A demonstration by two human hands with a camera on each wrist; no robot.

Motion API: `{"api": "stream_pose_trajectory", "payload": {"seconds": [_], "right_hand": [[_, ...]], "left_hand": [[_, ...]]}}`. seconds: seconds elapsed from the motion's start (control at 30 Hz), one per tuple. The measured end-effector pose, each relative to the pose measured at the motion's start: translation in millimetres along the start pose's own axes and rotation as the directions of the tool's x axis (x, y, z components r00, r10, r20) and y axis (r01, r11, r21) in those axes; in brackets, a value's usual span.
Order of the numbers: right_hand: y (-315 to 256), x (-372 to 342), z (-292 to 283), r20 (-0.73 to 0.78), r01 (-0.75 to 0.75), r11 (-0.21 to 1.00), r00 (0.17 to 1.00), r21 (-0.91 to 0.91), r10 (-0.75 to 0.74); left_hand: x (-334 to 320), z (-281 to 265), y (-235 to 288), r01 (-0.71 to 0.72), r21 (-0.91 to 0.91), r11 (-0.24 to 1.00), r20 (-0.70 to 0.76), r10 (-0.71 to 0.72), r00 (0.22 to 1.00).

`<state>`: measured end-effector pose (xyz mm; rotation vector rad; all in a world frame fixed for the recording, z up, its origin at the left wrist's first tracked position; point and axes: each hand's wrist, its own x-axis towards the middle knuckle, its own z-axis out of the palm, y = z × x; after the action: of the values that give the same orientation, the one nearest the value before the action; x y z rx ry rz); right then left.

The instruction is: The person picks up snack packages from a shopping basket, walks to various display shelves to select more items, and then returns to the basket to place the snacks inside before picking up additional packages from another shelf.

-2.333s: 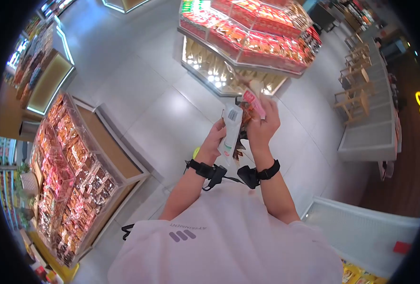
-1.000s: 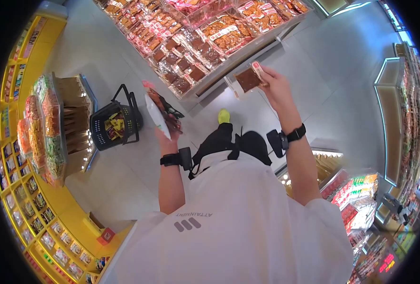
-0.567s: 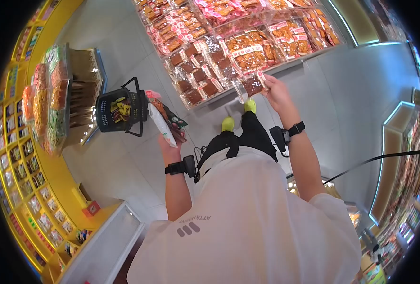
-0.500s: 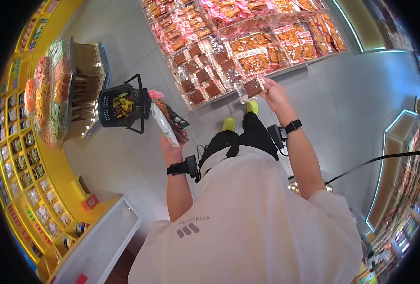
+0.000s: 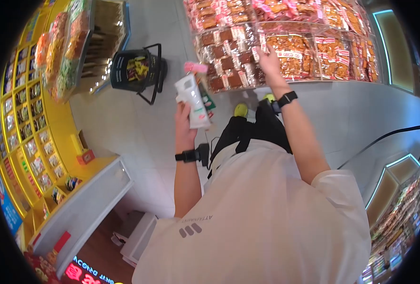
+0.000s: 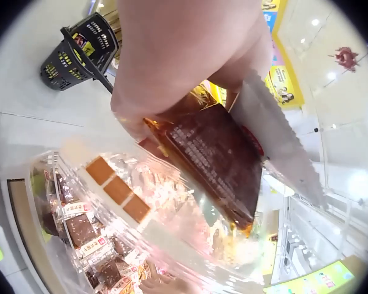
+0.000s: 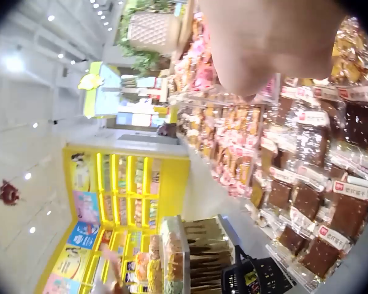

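Note:
My left hand [image 5: 185, 124] grips several packets together: a white packet [image 5: 193, 102] on top, with pink and green ones behind. The left wrist view shows a dark brown packet [image 6: 218, 162] below the left hand [image 6: 184, 52], beside a white serrated edge. My right hand [image 5: 272, 68] is over the display case, between wrapped brown squares [image 5: 226, 63] and a section of orange-brown snacks [image 5: 293, 47]. In the right wrist view, the right hand [image 7: 270, 43] is above the wrapped goods; its fingertips and anything in them cannot be made out.
A dark basket [image 5: 120, 70] with yellow packets stands on the floor left of the case. Another stand [image 5: 103, 40] is beyond it, and yellow shelving [image 5: 60, 128] curves along the left. A white counter [image 5: 94, 194] is at lower left.
The right hand has moved forward, from the case's front edge to over its wrapped goods. The left hand's packets have turned, showing more of the white one. The case appears closer.

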<state>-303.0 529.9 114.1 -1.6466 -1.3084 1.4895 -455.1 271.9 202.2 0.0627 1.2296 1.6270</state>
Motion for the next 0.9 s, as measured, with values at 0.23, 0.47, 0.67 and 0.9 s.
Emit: {"api": "stream_pose_trajectory", "payload": {"seconds": [0.23, 0.47, 0.67, 0.9], "right_hand": [[-77, -122, -11, 0.479, 0.176, 0.952, 0.877, -0.250, -0.036], [-59, -153, -38, 0.407, -0.054, 0.951, 0.910, 0.306, -0.080], [-61, -192, -129, -0.215, 0.763, 0.646, 0.630, -0.007, -0.746], [-20, -278, -247, -0.542, 0.619, 0.777, 0.694, 0.113, -0.474]], "left_hand": [[48, 36, -13, -0.041, 0.117, 0.992, 0.016, 0.039, 0.999], [67, 76, -25, 0.144, -0.115, 0.983, 0.324, -0.100, 0.941], [70, 120, -45, 0.144, 0.093, 0.985, 0.517, -0.172, 0.838], [19, 202, -123, 0.415, 0.340, 0.844, 0.607, -0.534, 0.588]]}}
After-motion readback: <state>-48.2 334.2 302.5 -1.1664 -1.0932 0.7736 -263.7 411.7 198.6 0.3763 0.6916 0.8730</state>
